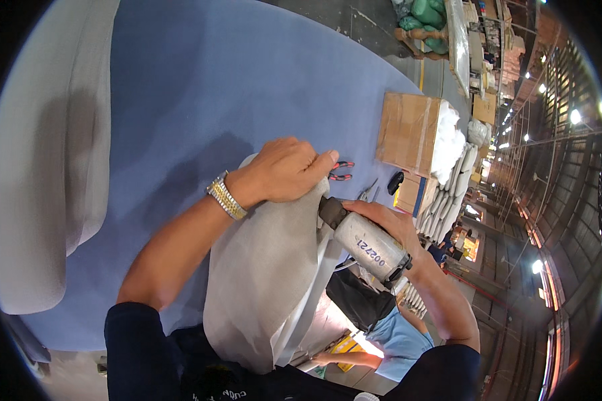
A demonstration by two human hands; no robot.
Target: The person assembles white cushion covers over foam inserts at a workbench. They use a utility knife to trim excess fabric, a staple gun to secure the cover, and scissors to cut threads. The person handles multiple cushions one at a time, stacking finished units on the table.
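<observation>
My left hand [284, 168], with a metal watch on its wrist, is closed over the upper edge of a light grey fabric-covered piece [264, 267]. This piece stands tilted against my body. My right hand [388, 224] is wrapped round a silver cylindrical power tool [371, 247]. The tool's dark head [331, 211] meets the fabric edge just below my left hand; its very tip is hidden. Beyond my left hand, pliers with red and black handles [342, 171] lie on the blue-covered table [247, 73].
Another grey padded piece [80, 120] lies at the left. A cardboard box [409, 130] with white stuffing [450, 137] stands at the right, near a small black object [395, 182]. Close by on my right is another person in light blue clothing [400, 339].
</observation>
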